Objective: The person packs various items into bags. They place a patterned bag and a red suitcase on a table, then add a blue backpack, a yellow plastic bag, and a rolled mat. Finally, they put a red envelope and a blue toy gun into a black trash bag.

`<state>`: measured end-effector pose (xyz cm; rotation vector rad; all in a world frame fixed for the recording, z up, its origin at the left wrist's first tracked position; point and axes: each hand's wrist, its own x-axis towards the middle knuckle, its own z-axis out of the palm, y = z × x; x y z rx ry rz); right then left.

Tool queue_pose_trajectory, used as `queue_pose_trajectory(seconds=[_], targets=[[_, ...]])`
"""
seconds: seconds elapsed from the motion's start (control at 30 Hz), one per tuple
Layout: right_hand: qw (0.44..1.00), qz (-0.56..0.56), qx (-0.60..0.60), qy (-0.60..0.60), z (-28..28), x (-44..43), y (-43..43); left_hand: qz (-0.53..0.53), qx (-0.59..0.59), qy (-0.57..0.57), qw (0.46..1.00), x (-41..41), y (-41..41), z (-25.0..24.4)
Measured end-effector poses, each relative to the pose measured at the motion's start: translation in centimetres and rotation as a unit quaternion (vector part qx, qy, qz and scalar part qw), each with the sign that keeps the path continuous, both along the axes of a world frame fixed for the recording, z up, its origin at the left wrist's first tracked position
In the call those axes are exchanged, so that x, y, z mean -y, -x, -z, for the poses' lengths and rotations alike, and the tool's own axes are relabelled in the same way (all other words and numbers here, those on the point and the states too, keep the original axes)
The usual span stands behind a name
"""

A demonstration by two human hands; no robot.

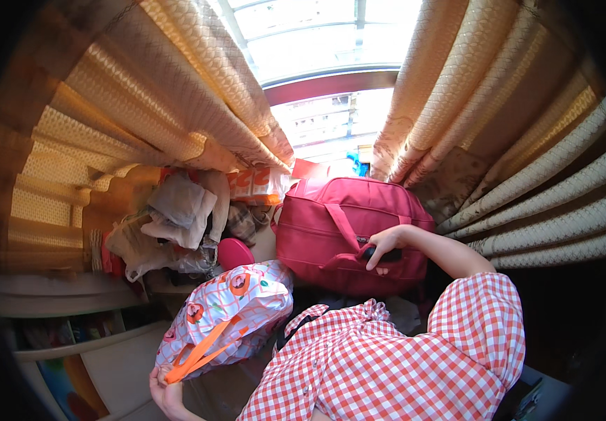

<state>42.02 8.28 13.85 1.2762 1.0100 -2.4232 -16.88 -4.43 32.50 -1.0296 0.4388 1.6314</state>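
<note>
My left hand [167, 390] grips the orange strap handles [210, 344] of a white bag with a pink grid and round printed figures [239, 294]. The bag looks full and hangs at my left side. On my right, my right hand [387, 244] is closed around the handles of a large crimson travel bag [329, 231], with a black grip piece [368, 252] showing by the fingers. The travel bag's zip runs across its near face, and its underside is partly hidden.
Patterned curtains [176, 84] flank a bright barred window [329, 39]. Left of the travel bag lie plastic bags [182, 205], a round pink object [235, 254] and orange-and-white packs [260, 184]. A pale cabinet with open shelves [118, 363] stands at lower left.
</note>
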Motion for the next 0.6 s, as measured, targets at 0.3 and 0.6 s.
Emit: queue_pose_trajectory(seconds=[0.3,0.6], targets=[[0.861,-0.067,0.321,-0.389,-5.0,3.0,4.7,-0.076,0.017,-0.011,0.997,5.4,-0.6,-1.3],[0.833,-0.038,0.331,-0.441,-8.1,13.8,9.1,-0.055,0.007,0.044,0.997,9.2,2.6,0.9]])
